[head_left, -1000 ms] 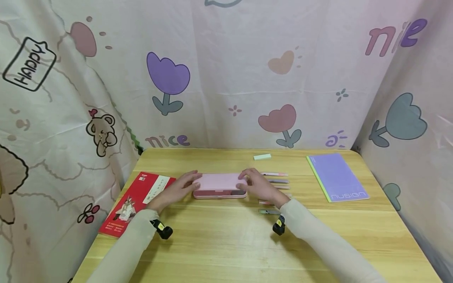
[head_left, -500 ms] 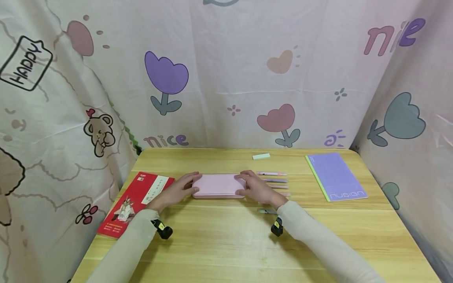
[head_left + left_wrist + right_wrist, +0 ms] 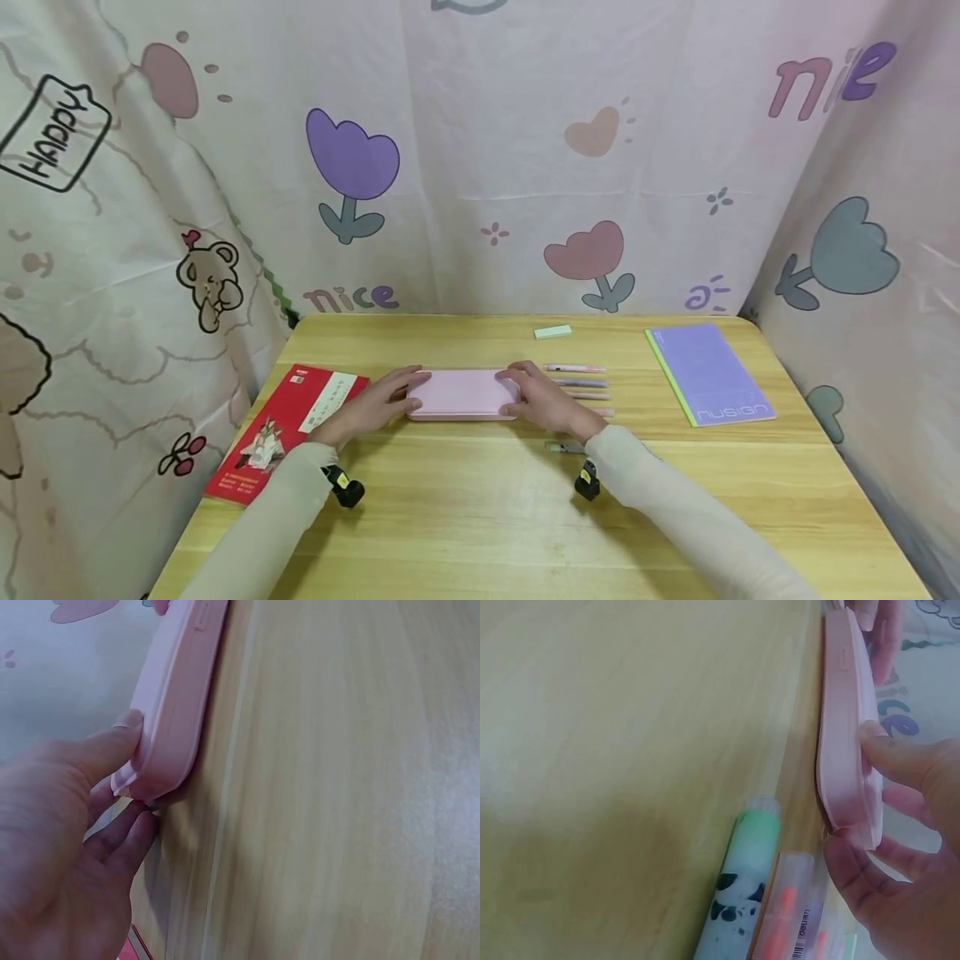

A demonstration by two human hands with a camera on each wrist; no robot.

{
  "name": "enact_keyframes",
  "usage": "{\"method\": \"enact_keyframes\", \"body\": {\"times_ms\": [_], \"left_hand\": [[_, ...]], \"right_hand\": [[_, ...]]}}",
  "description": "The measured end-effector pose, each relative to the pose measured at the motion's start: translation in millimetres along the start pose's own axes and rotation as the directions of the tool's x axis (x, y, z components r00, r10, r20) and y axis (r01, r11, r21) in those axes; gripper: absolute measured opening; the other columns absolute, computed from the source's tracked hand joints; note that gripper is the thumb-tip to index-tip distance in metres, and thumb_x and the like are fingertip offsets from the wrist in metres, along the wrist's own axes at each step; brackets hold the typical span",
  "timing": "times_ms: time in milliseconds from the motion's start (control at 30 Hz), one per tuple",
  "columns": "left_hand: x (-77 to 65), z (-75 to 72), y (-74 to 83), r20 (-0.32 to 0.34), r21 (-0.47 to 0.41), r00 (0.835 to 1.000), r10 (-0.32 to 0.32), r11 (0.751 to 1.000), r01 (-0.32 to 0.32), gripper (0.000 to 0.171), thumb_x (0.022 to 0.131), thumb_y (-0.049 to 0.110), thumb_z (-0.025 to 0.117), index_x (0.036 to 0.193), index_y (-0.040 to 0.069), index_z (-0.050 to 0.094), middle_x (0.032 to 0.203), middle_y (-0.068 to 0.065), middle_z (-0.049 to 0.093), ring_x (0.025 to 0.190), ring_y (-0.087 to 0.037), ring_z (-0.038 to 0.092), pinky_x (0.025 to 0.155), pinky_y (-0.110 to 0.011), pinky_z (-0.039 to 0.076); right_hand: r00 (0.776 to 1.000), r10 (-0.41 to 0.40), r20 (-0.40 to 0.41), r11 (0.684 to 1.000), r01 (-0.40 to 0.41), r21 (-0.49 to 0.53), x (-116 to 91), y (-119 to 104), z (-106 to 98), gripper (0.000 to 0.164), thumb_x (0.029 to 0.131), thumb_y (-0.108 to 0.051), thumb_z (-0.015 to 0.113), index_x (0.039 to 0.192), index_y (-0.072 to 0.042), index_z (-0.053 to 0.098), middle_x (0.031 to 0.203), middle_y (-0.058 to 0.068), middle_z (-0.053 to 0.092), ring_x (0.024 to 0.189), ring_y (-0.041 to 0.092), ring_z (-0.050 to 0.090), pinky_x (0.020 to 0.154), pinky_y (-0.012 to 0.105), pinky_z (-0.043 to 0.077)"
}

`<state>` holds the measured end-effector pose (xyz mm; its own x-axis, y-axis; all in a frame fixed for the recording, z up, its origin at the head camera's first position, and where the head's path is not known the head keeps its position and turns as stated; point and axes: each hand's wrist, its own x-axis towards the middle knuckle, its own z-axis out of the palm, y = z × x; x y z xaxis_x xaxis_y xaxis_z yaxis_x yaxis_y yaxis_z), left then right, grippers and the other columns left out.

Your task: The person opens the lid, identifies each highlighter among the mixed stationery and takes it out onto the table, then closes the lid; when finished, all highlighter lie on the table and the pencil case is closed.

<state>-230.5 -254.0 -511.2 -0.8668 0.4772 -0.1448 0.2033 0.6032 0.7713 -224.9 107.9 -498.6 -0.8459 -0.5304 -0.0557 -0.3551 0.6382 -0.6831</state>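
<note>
A pink pencil case (image 3: 463, 393) lies lengthwise on the wooden table, its lid down. My left hand (image 3: 372, 406) holds the left end, with the thumb (image 3: 124, 739) along the near edge of the lid and fingers round the end in the left wrist view. At the opposite end, my right hand (image 3: 551, 402) grips the case in the same way, thumb on the lid's edge and fingertips at the end's lower corner in the right wrist view. The inside of the case is hidden by the lid.
Several pens (image 3: 574, 367) lie in a column beside my right hand, among them a green panda-print pen (image 3: 739, 881). A red book (image 3: 262, 454) is partly under my left forearm. A purple notebook (image 3: 708, 371) lies right; a pale eraser-like block (image 3: 552, 332) sits behind.
The lid of the pencil case, partly raised a second ago with the inside showing at the front, has come down. Both hands stay at the ends, the right fingers now further round its end.
</note>
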Motion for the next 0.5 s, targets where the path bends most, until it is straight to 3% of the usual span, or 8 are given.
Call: {"method": "enact_keyframes", "body": {"times_ms": [167, 300, 400, 500], "left_hand": [[-0.5, -1.4, 2.7, -0.006, -0.005, 1.000, -0.003, 1.000, 0.003, 0.060, 0.111, 0.034, 0.064, 0.167, 0.025, 0.046, 0.181, -0.011, 0.025, 0.163, -0.042, 0.034, 0.131, -0.065, 0.030], [-0.4, -3.6, 5.8, -0.001, 0.014, 1.000, -0.007, 1.000, 0.007, 0.061, 0.111, 0.036, 0.064, 0.168, 0.026, 0.044, 0.182, -0.011, 0.023, 0.165, -0.042, 0.030, 0.131, -0.067, 0.028], [0.3, -9.2, 9.0, -0.003, 0.032, 1.000, 0.002, 0.999, -0.002, 0.063, 0.112, 0.036, 0.063, 0.169, 0.023, 0.042, 0.182, -0.012, 0.021, 0.165, -0.044, 0.027, 0.130, -0.069, 0.029], [0.8, -20.6, 13.6, -0.040, 0.046, 0.999, 0.036, 0.998, -0.034, 0.063, 0.114, 0.033, 0.060, 0.170, 0.015, 0.039, 0.181, -0.017, 0.020, 0.163, -0.050, 0.030, 0.128, -0.071, 0.030]], "right_hand": [[1.000, -0.014, 0.005, 1.000, 0.014, 0.009, -2, 1, -2, 0.062, 0.106, -0.029, 0.074, 0.161, -0.010, 0.051, 0.171, 0.021, 0.035, 0.094, 0.013, 0.060, 0.094, 0.039, 0.056], [0.999, -0.033, 0.004, 0.999, 0.033, 0.043, -4, 4, -10, 0.056, 0.109, -0.031, 0.069, 0.159, -0.009, 0.054, 0.172, 0.023, 0.033, 0.106, 0.018, 0.062, 0.102, 0.044, 0.056], [0.998, -0.050, -0.049, 0.995, 0.054, 0.089, -9, 8, -28, 0.050, 0.110, -0.027, 0.066, 0.155, -0.006, 0.058, 0.165, 0.023, 0.046, 0.113, 0.024, 0.064, 0.100, 0.046, 0.059], [0.986, -0.056, -0.155, 0.990, 0.075, 0.118, -18, 15, -55, 0.043, 0.111, -0.022, 0.065, 0.149, -0.004, 0.062, 0.151, 0.022, 0.062, 0.115, 0.030, 0.068, 0.096, 0.047, 0.061]]}}
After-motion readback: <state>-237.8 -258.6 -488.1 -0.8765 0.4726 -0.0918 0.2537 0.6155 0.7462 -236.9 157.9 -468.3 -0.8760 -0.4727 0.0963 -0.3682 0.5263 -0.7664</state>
